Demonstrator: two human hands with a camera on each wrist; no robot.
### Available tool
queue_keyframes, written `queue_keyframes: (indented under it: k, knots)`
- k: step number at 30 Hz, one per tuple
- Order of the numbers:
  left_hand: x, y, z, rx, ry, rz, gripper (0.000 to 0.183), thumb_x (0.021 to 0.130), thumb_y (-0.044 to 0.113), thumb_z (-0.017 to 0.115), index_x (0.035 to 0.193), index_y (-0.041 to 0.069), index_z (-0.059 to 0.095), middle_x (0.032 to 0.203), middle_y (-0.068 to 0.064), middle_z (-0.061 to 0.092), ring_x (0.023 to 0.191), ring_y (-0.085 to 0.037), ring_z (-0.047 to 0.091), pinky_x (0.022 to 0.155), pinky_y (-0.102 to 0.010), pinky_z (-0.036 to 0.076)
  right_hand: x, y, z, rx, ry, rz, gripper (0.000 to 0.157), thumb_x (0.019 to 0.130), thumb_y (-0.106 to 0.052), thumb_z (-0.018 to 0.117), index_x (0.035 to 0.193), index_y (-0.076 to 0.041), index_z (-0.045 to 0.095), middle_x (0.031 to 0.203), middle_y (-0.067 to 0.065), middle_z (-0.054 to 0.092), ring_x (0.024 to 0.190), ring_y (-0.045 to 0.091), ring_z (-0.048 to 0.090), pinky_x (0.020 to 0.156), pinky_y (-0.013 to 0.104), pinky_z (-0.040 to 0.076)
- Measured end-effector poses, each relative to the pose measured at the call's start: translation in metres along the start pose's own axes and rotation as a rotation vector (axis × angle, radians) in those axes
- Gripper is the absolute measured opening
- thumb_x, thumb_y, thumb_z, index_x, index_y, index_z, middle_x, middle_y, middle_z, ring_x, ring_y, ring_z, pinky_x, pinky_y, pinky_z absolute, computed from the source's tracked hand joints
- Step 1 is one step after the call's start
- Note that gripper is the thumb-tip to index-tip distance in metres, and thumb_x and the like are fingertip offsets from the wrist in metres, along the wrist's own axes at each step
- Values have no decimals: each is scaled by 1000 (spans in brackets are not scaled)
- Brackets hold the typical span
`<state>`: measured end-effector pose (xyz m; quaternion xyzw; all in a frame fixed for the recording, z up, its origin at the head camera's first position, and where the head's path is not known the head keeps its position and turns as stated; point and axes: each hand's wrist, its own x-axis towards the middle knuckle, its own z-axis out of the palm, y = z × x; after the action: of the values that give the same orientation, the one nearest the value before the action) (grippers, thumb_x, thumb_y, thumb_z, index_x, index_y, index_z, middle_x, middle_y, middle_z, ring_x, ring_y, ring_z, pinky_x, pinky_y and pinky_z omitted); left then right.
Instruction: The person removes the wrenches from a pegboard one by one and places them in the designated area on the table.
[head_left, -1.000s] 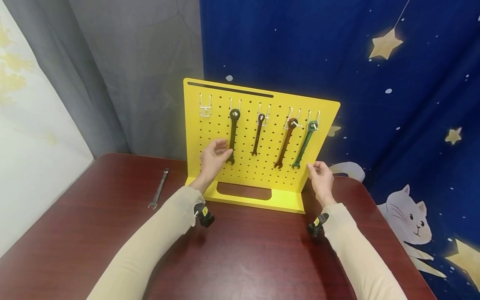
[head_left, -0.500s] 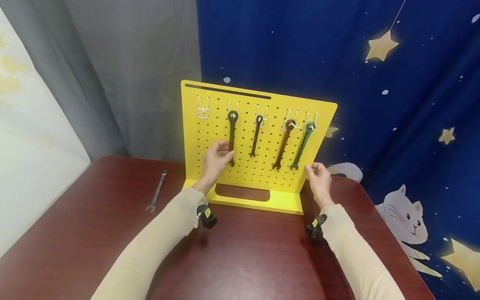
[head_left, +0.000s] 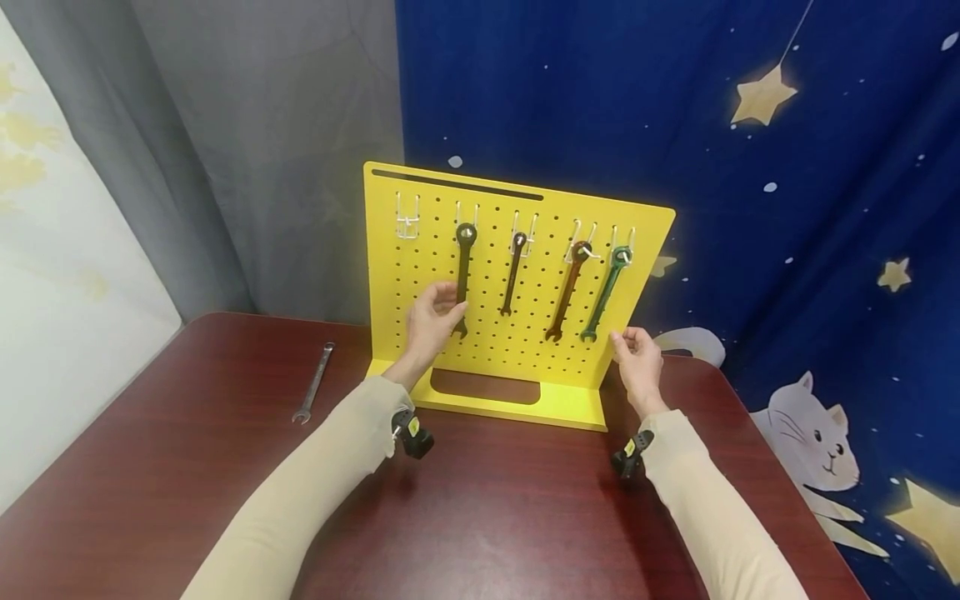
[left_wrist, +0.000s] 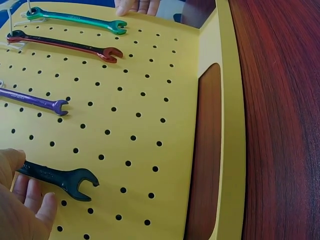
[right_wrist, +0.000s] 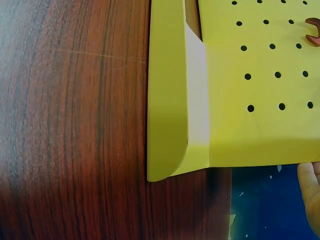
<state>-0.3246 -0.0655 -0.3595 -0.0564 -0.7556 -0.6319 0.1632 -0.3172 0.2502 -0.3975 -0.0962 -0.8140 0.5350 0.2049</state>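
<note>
A yellow pegboard (head_left: 495, 350) stands upright on the table. From one of its white hooks hangs a black combination wrench (head_left: 465, 258) by its ring end. My left hand (head_left: 432, 321) pinches that wrench's shaft between thumb and fingers; the open end (left_wrist: 75, 181) sticks out past the thumb in the left wrist view. At the board's right edge, my right hand (head_left: 639, 358) holds on with the thumb in front and the other fingers curled behind. To the right hang a purple wrench (left_wrist: 37, 101), a red wrench (head_left: 567, 292) and a green wrench (head_left: 606, 294).
A silver wrench (head_left: 313, 382) lies on the dark red table (head_left: 487, 517), left of the board. The hook (head_left: 407, 223) at the board's upper left carries nothing. Grey and blue curtains (head_left: 540, 100) hang close behind the table.
The black wrench's lower end swings slightly right, then back left, with the left hand on its shaft. My right hand stays at the board's edge. The head view shifts slightly.
</note>
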Motion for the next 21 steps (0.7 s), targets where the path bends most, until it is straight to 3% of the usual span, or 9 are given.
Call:
queue_keyframes:
  k: [8, 16, 21]
  knots:
    - [0, -1, -3, 11, -13, -35, 33, 87, 15, 67, 118, 7, 57, 115, -12, 63, 106, -26, 60, 88, -36, 52, 0, 1, -1, -19, 6, -4, 30, 95, -29, 56, 108, -2, 56, 101, 13, 62, 83, 12, 57, 70, 12, 47]
    - [-2, 1, -5, 33, -17, -24, 33, 88, 16, 66, 118, 9, 57, 112, -11, 63, 104, -25, 60, 88, -35, 51, 1, 3, 0, -4, 4, 4, 29, 95, -28, 56, 108, -2, 55, 102, 15, 62, 88, 22, 59, 87, 37, 53]
    - [-3, 2, -6, 21, -31, -16, 32, 90, 16, 64, 120, 9, 56, 114, -12, 62, 105, -27, 59, 87, -38, 52, 1, 3, 0, -8, 3, 13, 29, 95, -28, 56, 109, -2, 55, 101, 14, 61, 91, 28, 59, 80, 25, 52]
